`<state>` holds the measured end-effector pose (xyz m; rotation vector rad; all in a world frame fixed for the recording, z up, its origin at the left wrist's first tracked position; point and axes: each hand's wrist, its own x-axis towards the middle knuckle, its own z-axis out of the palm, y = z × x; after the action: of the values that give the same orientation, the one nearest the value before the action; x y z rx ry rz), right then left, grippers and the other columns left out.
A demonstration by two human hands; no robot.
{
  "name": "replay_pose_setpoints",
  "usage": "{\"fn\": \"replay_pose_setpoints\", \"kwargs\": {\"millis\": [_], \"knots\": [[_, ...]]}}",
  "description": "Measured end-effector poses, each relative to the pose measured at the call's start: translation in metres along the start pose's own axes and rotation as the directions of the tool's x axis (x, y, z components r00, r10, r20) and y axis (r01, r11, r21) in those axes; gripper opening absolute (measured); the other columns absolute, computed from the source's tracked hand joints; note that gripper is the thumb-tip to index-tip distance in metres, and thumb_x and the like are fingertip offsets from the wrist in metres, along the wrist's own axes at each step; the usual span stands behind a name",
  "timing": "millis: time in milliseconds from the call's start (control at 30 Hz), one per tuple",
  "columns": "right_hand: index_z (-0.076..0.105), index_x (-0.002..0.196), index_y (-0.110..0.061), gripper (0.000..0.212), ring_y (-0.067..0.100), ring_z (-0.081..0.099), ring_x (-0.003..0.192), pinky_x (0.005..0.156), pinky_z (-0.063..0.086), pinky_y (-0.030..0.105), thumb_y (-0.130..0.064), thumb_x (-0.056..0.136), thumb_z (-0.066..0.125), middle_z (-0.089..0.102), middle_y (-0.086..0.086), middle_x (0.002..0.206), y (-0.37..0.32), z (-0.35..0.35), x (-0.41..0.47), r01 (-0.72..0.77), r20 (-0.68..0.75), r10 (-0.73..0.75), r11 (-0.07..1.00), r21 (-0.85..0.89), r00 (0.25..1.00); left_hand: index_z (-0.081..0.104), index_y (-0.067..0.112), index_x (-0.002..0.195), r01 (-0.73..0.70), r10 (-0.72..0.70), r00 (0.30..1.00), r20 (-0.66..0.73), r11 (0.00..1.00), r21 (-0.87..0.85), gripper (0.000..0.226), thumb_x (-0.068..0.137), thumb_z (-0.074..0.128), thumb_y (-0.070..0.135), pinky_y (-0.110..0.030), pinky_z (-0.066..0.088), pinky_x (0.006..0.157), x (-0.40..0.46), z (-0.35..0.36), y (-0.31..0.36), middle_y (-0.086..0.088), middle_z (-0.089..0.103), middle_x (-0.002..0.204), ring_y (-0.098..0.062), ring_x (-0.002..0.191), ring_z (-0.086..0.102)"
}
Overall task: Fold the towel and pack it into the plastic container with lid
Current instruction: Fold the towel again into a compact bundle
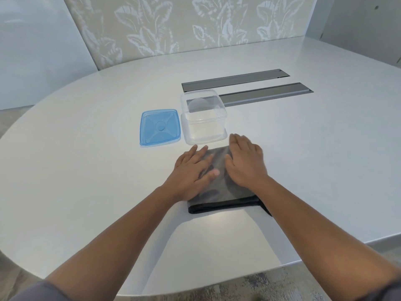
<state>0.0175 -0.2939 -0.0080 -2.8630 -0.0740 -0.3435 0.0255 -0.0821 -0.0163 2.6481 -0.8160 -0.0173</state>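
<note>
A dark grey towel (223,198) lies folded into a rough rectangle on the white table, its thick folded edge toward me. My left hand (193,170) rests flat on its left part, fingers spread. My right hand (245,161) lies flat on its right part, palm down. Neither hand grips the cloth. Just beyond the towel stands the clear plastic container (204,118), open and with nothing in it. Its blue lid (160,127) lies flat on the table to the container's left.
The white oval table (86,170) curves away at the left and near edges. Two grey cable-slot covers (260,92) sit flush in the top behind the container. A leaf-patterned wall panel (184,25) stands at the back.
</note>
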Motion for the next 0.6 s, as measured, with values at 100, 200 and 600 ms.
{"fn": "replay_pose_setpoints", "kwargs": {"millis": [100,200,600], "knots": [[0.022,0.16,-0.014,0.062,0.026,0.014,0.155,0.122,0.013,0.045,-0.036,0.103,0.024,0.023,0.007,0.169,-0.014,0.012,0.002,0.017,0.104,-0.022,0.998,0.054,0.994,0.025,0.026,0.161,0.025,-0.026,0.999,-0.024,0.999,-0.032,0.057,0.107,0.027,0.045,-0.044,0.006,0.126,0.012,0.006,0.019,0.001,0.016,0.17,-0.022,0.157,0.006],[0.021,0.161,-0.015,0.064,0.025,0.007,0.157,0.123,0.01,0.044,-0.043,0.104,0.021,0.016,0.007,0.171,-0.008,0.026,-0.003,-0.02,0.187,0.03,0.998,-0.054,0.982,0.018,0.03,0.162,0.093,-0.097,0.994,0.043,0.992,0.085,0.057,0.108,0.024,0.046,-0.042,0.001,0.125,0.009,0.021,0.022,0.0,0.01,0.171,-0.026,0.157,0.002],[0.02,0.161,-0.017,0.081,0.027,0.003,0.157,0.125,0.007,0.046,-0.06,0.093,0.01,0.014,0.009,0.171,-0.005,0.033,-0.006,-0.045,0.195,0.061,0.995,-0.087,0.979,0.015,0.043,0.159,0.194,-0.201,0.978,0.055,0.976,0.101,0.084,0.08,0.024,0.072,-0.061,0.0,0.121,0.002,0.026,0.019,0.006,0.0,0.172,-0.028,0.156,-0.013]]}}
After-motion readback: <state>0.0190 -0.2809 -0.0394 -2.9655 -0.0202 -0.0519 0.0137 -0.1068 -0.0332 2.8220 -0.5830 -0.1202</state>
